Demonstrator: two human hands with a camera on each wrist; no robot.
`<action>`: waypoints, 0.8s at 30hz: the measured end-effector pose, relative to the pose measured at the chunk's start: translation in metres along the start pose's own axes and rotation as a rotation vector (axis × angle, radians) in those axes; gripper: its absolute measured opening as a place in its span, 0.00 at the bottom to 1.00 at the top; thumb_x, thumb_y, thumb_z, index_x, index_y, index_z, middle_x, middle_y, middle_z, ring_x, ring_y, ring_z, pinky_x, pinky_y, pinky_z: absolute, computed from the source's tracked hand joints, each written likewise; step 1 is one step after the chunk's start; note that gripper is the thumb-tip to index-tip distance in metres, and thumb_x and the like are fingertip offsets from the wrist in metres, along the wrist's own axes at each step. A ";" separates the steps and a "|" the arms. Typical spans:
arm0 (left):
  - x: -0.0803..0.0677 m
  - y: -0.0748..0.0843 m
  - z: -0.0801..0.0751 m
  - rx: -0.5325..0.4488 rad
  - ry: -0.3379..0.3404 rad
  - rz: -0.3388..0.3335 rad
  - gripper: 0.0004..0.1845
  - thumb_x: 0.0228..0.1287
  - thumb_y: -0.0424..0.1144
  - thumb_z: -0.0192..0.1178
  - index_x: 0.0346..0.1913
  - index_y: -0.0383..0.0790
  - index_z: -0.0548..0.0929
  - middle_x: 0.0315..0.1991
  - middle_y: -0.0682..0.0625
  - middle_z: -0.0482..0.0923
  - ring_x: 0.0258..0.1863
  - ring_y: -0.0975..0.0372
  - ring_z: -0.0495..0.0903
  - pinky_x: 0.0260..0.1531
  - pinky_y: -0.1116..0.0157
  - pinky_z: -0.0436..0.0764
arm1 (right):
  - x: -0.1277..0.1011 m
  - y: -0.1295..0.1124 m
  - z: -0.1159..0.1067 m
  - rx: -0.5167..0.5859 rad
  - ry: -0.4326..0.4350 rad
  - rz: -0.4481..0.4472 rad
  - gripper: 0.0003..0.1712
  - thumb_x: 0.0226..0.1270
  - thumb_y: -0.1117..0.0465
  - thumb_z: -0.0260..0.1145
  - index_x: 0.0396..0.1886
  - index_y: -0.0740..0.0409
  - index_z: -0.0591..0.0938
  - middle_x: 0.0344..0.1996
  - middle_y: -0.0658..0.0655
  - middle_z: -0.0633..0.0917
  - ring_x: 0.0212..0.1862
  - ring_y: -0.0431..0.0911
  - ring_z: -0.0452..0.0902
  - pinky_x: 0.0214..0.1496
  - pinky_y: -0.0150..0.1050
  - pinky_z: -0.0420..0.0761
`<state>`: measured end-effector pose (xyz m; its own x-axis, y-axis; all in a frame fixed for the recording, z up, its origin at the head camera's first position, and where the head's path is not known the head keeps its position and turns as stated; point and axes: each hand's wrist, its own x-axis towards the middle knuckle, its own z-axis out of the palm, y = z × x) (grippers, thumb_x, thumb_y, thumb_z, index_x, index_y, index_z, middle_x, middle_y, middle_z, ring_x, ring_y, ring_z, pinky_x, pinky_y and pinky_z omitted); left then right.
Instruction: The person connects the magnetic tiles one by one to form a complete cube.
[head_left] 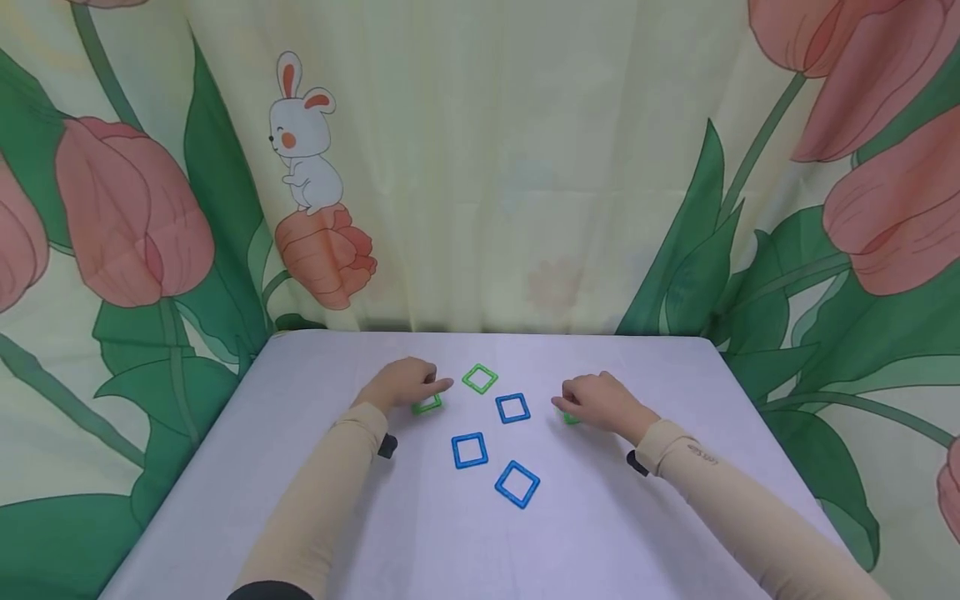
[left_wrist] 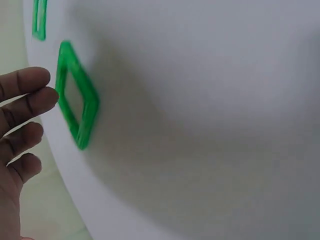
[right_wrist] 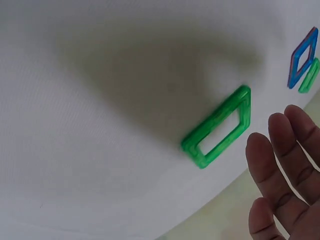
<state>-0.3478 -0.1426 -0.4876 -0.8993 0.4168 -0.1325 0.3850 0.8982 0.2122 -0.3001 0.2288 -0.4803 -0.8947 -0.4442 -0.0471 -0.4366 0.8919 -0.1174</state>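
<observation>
**Green on both sides, blue between**

A near blue frame (head_left: 532, 493) lies cornerwise on the white worktop (head_left: 420, 542), a second blue frame (head_left: 472, 466) just beyond, leftward. Farther on, the right hand (head_left: 603, 406), fingers loosely curled around nothing, is close to a right green frame (right_wrist: 215, 120). A third blue frame (head_left: 516, 419) lies between the hands. The left hand (head_left: 397, 383), fingers relaxed and holding nothing, is beside a left green frame (left_wrist: 91, 102). A far green frame (head_left: 472, 387) lies beyond.

We see one green square (head_left: 427, 408) partly hidden by the left hand (head_left: 402, 382), another square (head_left: 572, 419) by the right hand (head_left: 602, 404); wrist-view edges crop both hands.
</observation>
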 end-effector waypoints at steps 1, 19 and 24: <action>-0.001 0.003 0.002 -0.004 0.003 0.009 0.25 0.74 0.64 0.54 0.32 0.46 0.82 0.24 0.53 0.77 0.28 0.60 0.75 0.34 0.61 0.74 | -0.001 -0.004 0.001 0.009 -0.012 -0.002 0.16 0.76 0.46 0.63 0.31 0.49 0.84 0.20 0.43 0.78 0.26 0.40 0.71 0.39 0.44 0.72; -0.017 0.081 0.024 -0.017 -0.104 0.133 0.27 0.66 0.72 0.57 0.36 0.50 0.81 0.28 0.56 0.75 0.29 0.64 0.74 0.35 0.65 0.75 | -0.020 -0.064 0.019 0.086 -0.089 -0.084 0.20 0.71 0.35 0.65 0.27 0.42 0.81 0.17 0.41 0.75 0.24 0.37 0.71 0.31 0.34 0.71; -0.033 0.100 0.030 0.025 -0.145 0.154 0.29 0.57 0.70 0.68 0.49 0.51 0.84 0.35 0.59 0.77 0.34 0.66 0.75 0.40 0.66 0.79 | -0.032 -0.086 0.025 0.029 -0.138 -0.128 0.28 0.59 0.26 0.68 0.31 0.45 0.81 0.20 0.43 0.76 0.24 0.39 0.71 0.28 0.36 0.72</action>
<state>-0.2736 -0.0619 -0.4908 -0.7912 0.5631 -0.2384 0.5218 0.8250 0.2171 -0.2317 0.1640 -0.4939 -0.8096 -0.5632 -0.1657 -0.5416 0.8254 -0.1593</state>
